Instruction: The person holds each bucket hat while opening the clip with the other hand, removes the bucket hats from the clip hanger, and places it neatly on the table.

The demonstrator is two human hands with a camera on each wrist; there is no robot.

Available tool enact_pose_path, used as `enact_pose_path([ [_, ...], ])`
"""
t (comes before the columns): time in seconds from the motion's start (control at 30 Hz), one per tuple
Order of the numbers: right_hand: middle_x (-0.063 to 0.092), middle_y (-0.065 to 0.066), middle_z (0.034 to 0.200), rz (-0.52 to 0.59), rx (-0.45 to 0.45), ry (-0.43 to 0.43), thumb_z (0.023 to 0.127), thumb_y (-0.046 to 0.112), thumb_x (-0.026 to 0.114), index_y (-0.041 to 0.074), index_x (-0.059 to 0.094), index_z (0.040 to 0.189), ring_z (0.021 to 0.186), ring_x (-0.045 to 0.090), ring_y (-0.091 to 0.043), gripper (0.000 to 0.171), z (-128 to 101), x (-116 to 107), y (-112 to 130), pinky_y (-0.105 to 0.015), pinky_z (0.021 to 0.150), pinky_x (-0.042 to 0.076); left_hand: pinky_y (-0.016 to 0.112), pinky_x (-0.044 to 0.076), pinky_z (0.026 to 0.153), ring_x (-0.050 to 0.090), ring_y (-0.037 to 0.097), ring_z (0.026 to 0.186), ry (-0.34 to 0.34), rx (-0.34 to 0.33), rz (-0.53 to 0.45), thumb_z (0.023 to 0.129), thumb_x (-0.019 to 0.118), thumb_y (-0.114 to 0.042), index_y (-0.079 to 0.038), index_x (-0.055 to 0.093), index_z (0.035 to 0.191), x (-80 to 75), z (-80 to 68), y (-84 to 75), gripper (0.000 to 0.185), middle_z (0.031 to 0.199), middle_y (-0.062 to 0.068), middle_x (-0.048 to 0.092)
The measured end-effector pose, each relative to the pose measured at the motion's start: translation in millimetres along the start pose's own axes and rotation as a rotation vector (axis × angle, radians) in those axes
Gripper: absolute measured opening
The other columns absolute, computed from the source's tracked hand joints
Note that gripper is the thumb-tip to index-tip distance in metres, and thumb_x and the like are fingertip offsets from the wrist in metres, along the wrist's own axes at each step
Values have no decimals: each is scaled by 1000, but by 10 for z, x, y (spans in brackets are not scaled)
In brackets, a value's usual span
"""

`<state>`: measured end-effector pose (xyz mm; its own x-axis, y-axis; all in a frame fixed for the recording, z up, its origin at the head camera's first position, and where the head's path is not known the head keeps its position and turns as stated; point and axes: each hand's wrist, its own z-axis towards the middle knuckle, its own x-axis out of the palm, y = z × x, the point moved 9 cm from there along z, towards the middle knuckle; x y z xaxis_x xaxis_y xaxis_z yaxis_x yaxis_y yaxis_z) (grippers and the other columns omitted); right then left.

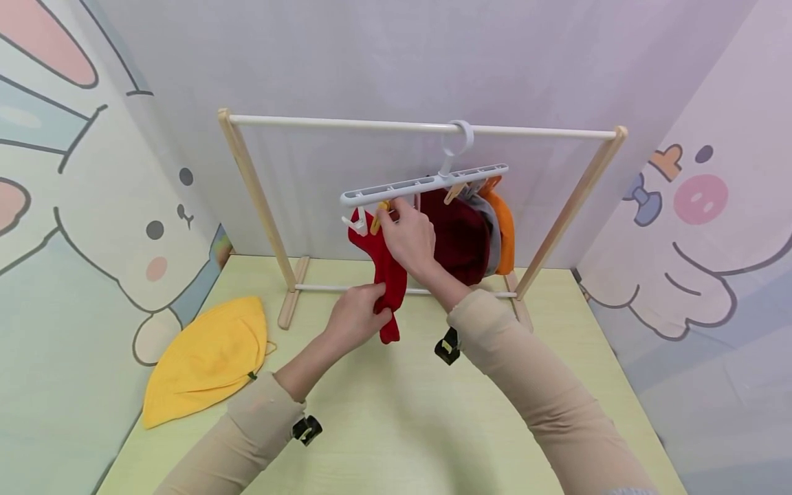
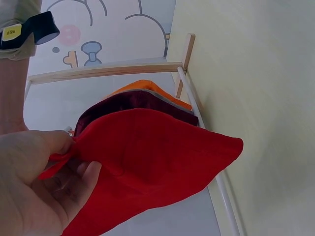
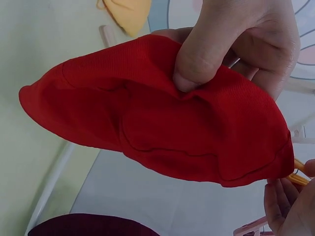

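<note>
My left hand (image 1: 354,317) grips the red hat (image 1: 391,275), with the thumb on one side and the fingers behind it. A yellow clothespin (image 1: 376,221) on the white hanger (image 1: 396,190) sits at the hat's upper edge, pinched by my right hand (image 1: 410,237). In the right wrist view the clothespin (image 3: 298,178) is right at the hat's corner (image 3: 283,164). A white clip (image 1: 359,223) hangs beside it at the hanger's left end. Behind my right hand a dark red hat (image 1: 467,237), a grey hat (image 1: 491,230) and an orange hat (image 1: 504,227) hang from the same hanger.
The hanger hooks over the white bar (image 1: 346,124) of a wooden-legged rack (image 1: 256,189). A yellow hat (image 1: 207,361) lies on the table (image 1: 371,426) at the left. Curtains with cartoon animals surround the table on the sides.
</note>
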<state>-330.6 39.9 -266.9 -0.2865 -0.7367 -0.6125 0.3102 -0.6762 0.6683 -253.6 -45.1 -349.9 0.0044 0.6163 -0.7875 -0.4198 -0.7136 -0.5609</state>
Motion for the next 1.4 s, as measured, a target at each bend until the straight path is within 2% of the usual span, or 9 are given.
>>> enact_pose_path([
  [0.3,62,0,74,-23,9,-11,93,31,50,14,60,94,56,50,-14,19,2,-21,-17,-27,50,42,21,44,52,52,11,58,4,-2,-8,79,63,-6,-10,60,82,16,-30,14,6,72,0,62],
  [0.8,61,-1,70,-41,21,-34,92,29,51,13,62,92,54,49,-16,20,-3,-33,-41,-27,48,40,21,42,48,50,10,55,-9,-2,4,79,63,-6,-11,58,78,34,-92,47,8,68,-1,59],
  [1.1,61,-1,69,-41,30,-17,92,29,50,13,62,91,52,48,-17,20,9,-27,-43,-27,47,39,21,44,52,53,12,60,-12,-18,15,79,65,-6,-9,60,83,5,-142,107,7,74,2,61],
  [1.4,60,-1,68,-61,42,-19,92,30,50,14,63,89,55,48,-17,21,8,-9,-42,-27,50,38,20,43,50,51,11,59,-32,-15,17,78,64,-5,-10,60,80,-23,-193,204,7,72,0,59],
])
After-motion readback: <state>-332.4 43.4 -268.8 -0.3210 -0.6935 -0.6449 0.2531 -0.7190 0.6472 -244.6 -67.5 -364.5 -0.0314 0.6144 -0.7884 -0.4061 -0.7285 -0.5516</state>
